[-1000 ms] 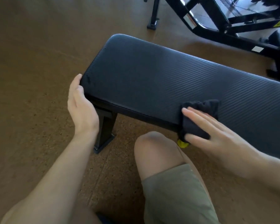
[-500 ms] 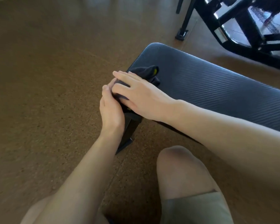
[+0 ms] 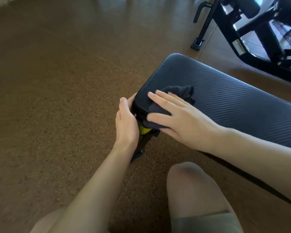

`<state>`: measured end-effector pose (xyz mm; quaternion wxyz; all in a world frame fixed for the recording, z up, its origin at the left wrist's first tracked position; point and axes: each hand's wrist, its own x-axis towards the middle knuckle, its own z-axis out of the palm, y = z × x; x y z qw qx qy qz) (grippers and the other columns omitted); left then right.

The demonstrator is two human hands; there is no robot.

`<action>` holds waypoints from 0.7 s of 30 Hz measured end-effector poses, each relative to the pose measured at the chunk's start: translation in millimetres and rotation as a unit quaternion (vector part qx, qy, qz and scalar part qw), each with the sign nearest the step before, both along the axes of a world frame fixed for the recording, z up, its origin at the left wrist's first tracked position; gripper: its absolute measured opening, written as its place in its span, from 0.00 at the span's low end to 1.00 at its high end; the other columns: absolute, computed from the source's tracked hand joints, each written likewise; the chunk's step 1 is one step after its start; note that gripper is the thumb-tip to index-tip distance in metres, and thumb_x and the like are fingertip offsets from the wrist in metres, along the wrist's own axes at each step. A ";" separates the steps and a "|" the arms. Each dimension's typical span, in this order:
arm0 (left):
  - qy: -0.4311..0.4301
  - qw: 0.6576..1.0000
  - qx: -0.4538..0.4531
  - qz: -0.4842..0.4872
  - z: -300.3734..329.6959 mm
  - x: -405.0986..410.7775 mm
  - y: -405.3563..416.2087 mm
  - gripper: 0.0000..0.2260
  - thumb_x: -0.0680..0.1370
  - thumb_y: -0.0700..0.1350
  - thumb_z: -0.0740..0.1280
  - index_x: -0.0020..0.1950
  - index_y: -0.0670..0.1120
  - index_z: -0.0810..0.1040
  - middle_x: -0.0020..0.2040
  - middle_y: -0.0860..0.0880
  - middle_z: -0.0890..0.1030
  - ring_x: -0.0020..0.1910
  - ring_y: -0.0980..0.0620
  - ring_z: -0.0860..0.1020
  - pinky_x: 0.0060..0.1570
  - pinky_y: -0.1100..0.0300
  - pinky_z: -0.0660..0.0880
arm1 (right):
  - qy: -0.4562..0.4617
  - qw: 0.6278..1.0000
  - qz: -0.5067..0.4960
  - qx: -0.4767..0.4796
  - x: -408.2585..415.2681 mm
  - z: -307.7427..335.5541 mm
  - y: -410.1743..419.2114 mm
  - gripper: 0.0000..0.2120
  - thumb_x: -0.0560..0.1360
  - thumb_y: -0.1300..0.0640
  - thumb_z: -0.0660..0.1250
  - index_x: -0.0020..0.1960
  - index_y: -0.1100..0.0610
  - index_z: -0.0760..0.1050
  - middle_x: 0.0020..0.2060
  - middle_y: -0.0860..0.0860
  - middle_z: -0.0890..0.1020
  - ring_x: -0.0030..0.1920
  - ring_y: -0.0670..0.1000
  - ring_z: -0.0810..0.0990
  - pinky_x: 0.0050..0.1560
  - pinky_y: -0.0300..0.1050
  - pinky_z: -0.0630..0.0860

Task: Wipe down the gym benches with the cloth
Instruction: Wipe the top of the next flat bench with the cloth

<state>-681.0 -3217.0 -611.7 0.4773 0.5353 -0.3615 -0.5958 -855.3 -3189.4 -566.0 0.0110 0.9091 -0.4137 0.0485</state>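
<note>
A flat gym bench (image 3: 225, 98) with a black ribbed pad runs from the centre to the right edge. A dark cloth (image 3: 160, 108) with a yellow tag lies over the pad's near left corner and hangs down its side. My right hand (image 3: 178, 118) presses flat on the cloth, fingers spread and pointing left. My left hand (image 3: 126, 121) cups the bench's left end, thumb up against the pad's edge, just left of the cloth. The bench's black leg shows below my left wrist.
Brown speckled cork floor (image 3: 57, 98) spreads to the left and front. A black exercise machine frame (image 3: 252, 34) stands at the back right. My bare knee (image 3: 191, 185) and olive shorts are low in front of the bench.
My right hand has swept the cloth leftward along the pad from its middle to the left corner. My left hand stays on the bench's left end. The view has shifted left.
</note>
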 end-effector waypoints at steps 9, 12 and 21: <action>-0.010 0.997 -0.024 0.067 10.9 1.7 -6.5 0.23 0.86 0.58 0.50 0.78 0.52 0.69 0.73 0.53 0.75 0.71 0.59 0.72 0.68 0.61 0.67 | -0.082 0.994 -0.064 0.038 32.1 5.4 -109.7 0.16 0.84 0.48 0.60 0.68 0.53 0.77 0.72 0.56 0.76 0.75 0.59 0.68 0.74 0.48 0.56; -0.198 0.972 -0.124 0.003 17.6 -3.4 -4.7 0.24 0.86 0.53 0.54 0.83 0.54 0.57 0.81 0.57 0.63 0.78 0.61 0.61 0.78 0.57 0.59 | -0.087 0.989 -0.117 0.018 7.0 0.5 -144.9 0.15 0.81 0.48 0.60 0.59 0.56 0.79 0.57 0.54 0.81 0.63 0.60 0.76 0.64 0.56 0.69; -0.215 0.973 0.021 0.083 45.2 -44.2 -35.9 0.21 0.86 0.50 0.51 0.78 0.51 0.68 0.68 0.55 0.75 0.62 0.58 0.72 0.58 0.63 0.65 | -0.151 0.959 -0.241 -0.004 -30.6 -1.7 -146.4 0.13 0.82 0.54 0.60 0.58 0.61 0.77 0.60 0.60 0.80 0.64 0.64 0.75 0.63 0.55 0.66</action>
